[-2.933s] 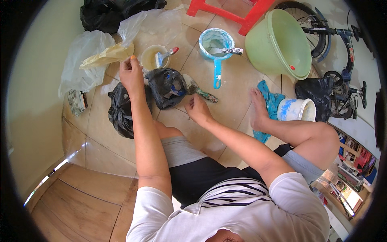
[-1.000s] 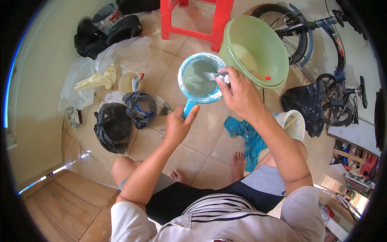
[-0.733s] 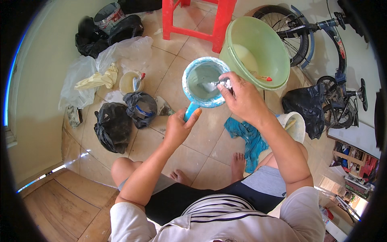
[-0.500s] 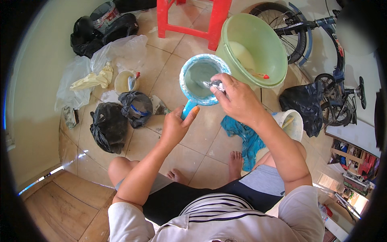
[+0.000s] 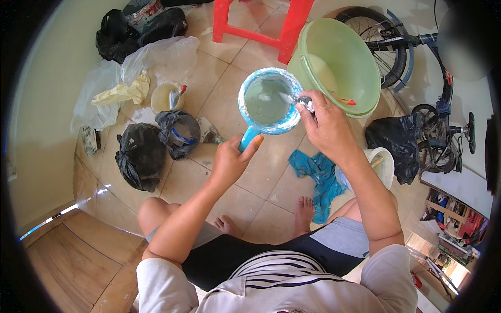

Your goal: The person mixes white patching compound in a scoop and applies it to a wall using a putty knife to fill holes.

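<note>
My left hand (image 5: 235, 160) is wrapped round the handle of a blue plastic dipper (image 5: 245, 92), holding it up over the tiled floor. Its rim and inner wall are smeared white. Inside is a pale grey-green paste (image 5: 266, 107) with a small lump showing in the middle. My right hand (image 5: 329, 122), at the dipper's right rim, grips the dark, white-smeared handle of a small tool (image 5: 306, 104). The tool's thin metal blade points left into the dipper; its exact kind I cannot make out.
Beyond the dipper stand a green tub (image 5: 370, 73) and a red stool (image 5: 255, 35). Black bags (image 5: 138, 156) and a small cream pot (image 5: 162, 99) lie to the left. A teal cloth (image 5: 315, 180) and white bucket (image 5: 386, 172) are near my right knee, a bicycle (image 5: 441, 99) far right.
My right hand has drawn the tool rightward, from over the paste to the dipper's right rim. More of the paste shows now. My left hand keeps its hold on the dipper.
</note>
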A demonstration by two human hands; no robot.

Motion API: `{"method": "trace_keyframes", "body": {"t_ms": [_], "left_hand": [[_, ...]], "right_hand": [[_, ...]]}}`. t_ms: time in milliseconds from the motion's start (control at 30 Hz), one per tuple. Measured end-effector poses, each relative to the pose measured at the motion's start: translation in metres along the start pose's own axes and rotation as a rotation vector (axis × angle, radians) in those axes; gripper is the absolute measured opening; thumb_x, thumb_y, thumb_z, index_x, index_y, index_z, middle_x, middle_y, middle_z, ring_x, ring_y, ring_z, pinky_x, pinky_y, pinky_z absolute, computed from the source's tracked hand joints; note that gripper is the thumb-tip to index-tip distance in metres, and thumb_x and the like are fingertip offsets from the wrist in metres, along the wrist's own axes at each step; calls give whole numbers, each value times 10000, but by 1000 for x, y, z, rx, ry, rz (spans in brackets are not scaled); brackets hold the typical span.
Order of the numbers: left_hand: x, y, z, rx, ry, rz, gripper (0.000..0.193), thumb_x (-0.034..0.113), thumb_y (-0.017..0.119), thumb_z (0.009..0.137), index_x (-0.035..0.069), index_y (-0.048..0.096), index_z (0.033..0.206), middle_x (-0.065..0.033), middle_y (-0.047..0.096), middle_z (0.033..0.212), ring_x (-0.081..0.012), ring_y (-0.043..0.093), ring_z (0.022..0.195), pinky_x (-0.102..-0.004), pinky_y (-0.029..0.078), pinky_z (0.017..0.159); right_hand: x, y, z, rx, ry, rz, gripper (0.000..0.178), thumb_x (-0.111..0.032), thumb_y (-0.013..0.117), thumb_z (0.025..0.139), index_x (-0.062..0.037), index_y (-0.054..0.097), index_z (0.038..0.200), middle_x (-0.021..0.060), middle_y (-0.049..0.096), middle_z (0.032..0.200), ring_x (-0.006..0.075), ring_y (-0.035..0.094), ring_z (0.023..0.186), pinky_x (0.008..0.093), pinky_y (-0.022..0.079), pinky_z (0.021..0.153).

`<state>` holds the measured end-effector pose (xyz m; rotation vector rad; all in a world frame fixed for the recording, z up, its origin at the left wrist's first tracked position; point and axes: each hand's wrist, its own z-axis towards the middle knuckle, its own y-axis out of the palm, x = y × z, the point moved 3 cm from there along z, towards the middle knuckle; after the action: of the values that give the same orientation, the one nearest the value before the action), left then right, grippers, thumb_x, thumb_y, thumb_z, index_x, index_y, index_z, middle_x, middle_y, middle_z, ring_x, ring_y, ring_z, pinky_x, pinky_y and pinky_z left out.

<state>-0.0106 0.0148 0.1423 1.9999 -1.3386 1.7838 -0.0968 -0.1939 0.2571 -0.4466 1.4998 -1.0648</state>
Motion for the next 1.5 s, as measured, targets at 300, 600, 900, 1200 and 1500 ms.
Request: {"method": "trace_keyframes", "body": {"t_ms": [300, 600, 900, 1200, 1500], "left_hand": [[4, -1, 0, -35, -23, -14, 596, 564, 699, 946, -15, 668, 805, -128, 536, 563, -183, 502, 523, -400, 443, 525], [6, -3, 1, -51, -17, 43, 600, 560, 695, 949, -29, 676, 838, -142, 560, 581, -211, 533, 533, -408, 463, 549], [8, -1, 2, -75, -7, 19, 539, 510, 709, 956, -27, 704, 904, -137, 564, 587, -192, 537, 542, -403, 463, 552], [6, 3, 5, -85, -31, 18, 559, 525, 708, 952, -30, 695, 886, -141, 569, 582, -204, 540, 530, -406, 463, 550], [-1, 3, 5, -49, -69, -36, 548, 519, 703, 958, -22, 690, 869, -133, 553, 576, -185, 518, 532, -404, 454, 544]], "right_hand": [[-5, 5, -6, -47, 11, 47, 240, -169, 622, 997, -32, 562, 1184, 228, 688, 1081, 434, 675, 952, 501, 535, 814], [-4, 2, -3, -56, 16, 36, 235, -160, 621, 994, -20, 559, 1173, 240, 684, 1074, 433, 676, 944, 502, 532, 805], [-3, 3, -1, -66, 15, 37, 218, -157, 623, 994, -22, 558, 1153, 228, 692, 1066, 428, 682, 898, 505, 536, 776], [3, 4, 1, -63, 34, 11, 233, -168, 629, 992, -40, 565, 1176, 233, 690, 1091, 426, 678, 952, 503, 536, 800], [1, 7, 3, -130, 79, 9, 233, -185, 624, 997, -48, 568, 1178, 211, 690, 1098, 428, 672, 985, 502, 539, 825]]}}
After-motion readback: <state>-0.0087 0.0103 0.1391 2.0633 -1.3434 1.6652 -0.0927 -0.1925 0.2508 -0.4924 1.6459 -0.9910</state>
